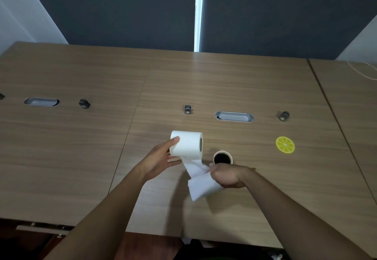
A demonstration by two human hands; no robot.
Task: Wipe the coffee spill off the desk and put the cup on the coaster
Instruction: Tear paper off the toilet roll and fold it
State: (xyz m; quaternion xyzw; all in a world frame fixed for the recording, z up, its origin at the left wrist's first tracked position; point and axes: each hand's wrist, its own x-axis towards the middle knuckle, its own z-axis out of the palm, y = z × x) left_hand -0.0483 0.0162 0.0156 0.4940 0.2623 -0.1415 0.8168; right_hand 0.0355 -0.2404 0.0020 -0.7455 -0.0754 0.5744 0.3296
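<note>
My left hand (pixel 161 158) holds a white tissue roll (pixel 186 143) lifted over the wooden desk (pixel 81 157). A strip of tissue (pixel 201 184) runs down from the roll into my right hand (pixel 227 175), which is closed on it. Just beyond my right hand stands a paper cup (pixel 222 157) with dark coffee inside, partly hidden by the hand. A round yellow lemon-slice coaster (pixel 285 145) lies flat to the right of the cup, apart from it. I cannot make out any coffee spill; my hands and the tissue cover part of the desk.
Two grey oval cable grommets (pixel 41 102) (pixel 234 116) and several small dark metal fittings (pixel 187 109) sit in a row across the desk's middle. A seam (pixel 130 121) splits the desk panels. A white cable (pixel 365 72) lies at the far right. Dark blinds hang behind.
</note>
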